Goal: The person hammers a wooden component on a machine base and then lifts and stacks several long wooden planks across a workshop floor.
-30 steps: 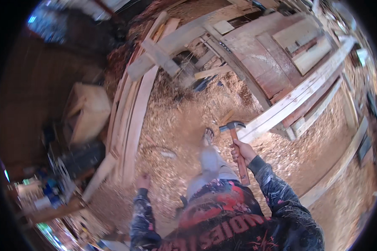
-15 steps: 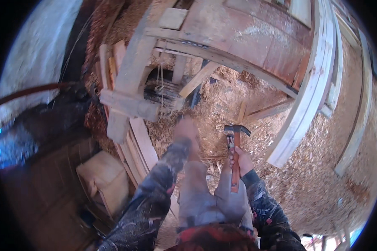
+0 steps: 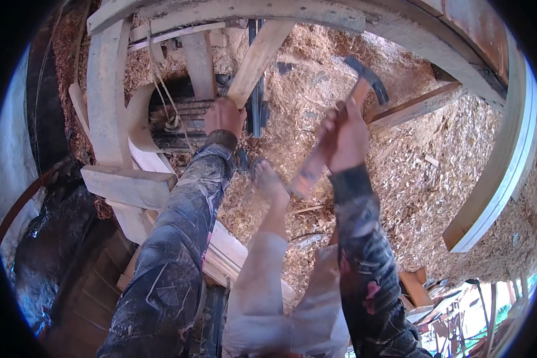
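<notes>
The right hand (image 3: 347, 137) wraps round the hammer (image 3: 369, 77), off the near edge of the bench (image 3: 435, 46), over shavings (image 3: 417, 185). The left hand (image 3: 225, 116) curls at the slanting board's (image 3: 259, 62) lower end (whether gripping, I cannot tell), beside a dark ribbed thing (image 3: 191, 126).

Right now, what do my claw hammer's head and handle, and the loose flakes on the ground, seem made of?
The claw hammer's head looks like matte dark metal, probably steel, given its gray-black surface. Its handle is likely wood, reddish-brown; blur hides the finish. The flakes seem raw wood shavings: pale, thin, curled.
</notes>
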The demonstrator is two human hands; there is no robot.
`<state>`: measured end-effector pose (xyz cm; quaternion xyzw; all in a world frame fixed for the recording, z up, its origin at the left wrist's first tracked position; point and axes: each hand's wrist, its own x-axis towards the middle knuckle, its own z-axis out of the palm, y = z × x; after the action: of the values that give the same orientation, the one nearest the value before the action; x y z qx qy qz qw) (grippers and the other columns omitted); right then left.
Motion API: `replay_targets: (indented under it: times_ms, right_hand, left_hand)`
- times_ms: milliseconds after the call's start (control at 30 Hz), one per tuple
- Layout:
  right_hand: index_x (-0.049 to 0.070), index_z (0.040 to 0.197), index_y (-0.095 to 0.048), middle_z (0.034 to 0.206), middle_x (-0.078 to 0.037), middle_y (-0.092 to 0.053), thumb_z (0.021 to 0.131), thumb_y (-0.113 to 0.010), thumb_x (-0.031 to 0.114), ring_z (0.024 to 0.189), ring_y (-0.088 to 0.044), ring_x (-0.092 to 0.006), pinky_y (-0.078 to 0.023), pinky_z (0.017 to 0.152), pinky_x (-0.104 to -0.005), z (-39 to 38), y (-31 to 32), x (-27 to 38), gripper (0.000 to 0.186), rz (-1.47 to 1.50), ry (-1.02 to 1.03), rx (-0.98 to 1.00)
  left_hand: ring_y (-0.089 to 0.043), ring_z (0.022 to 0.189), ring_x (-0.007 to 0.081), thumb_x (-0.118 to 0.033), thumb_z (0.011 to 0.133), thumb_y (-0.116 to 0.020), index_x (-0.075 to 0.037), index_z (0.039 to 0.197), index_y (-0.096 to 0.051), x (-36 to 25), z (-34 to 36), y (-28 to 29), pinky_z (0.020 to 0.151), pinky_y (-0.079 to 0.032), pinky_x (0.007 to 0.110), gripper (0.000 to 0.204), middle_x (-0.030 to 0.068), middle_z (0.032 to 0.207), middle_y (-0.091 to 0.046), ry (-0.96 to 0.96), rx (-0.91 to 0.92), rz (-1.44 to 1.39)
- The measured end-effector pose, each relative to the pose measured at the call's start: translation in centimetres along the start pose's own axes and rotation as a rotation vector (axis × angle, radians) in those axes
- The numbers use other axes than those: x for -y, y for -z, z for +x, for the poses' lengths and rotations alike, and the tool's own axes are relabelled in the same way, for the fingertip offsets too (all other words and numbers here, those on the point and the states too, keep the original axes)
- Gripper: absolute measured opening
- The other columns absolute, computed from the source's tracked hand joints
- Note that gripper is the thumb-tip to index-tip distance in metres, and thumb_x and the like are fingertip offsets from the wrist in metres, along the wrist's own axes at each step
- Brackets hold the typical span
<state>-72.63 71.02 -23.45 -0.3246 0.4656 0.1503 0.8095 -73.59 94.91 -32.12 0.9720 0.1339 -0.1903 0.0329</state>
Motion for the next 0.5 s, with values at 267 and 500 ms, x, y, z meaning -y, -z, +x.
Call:
replay_targets:
  times_ms: [267,500]
  right_hand:
    - [0.008,0.094,-0.047,0.069,-0.001,-0.049,0.096,-0.047,0.034,0.052,-0.045,-0.0124,-0.041,0.049,-0.0299,1.2,-1.9,-3.5,0.026,-0.119,-0.097,0.130]
    - [0.008,0.093,-0.047,0.069,-0.001,-0.048,0.097,-0.045,0.029,0.050,-0.044,-0.0130,-0.040,0.047,-0.0281,0.6,-5.1,-4.0,0.021,0.095,0.016,-0.039]
  left_hand:
    - [-0.066,0.079,0.0362,-0.035,0.070,-0.074,-0.001,0.080,-0.065,0.8,-0.2,-0.2,0.071,-0.053,0.045,0.037,0.0201,0.083,-0.067,0.034,-0.040,-0.049]
    - [-0.066,0.076,0.0375,-0.037,0.068,-0.075,-0.001,0.078,-0.065,0.5,-0.1,-0.8,0.069,-0.054,0.046,0.039,0.0208,0.079,-0.067,0.017,-0.089,-0.067]
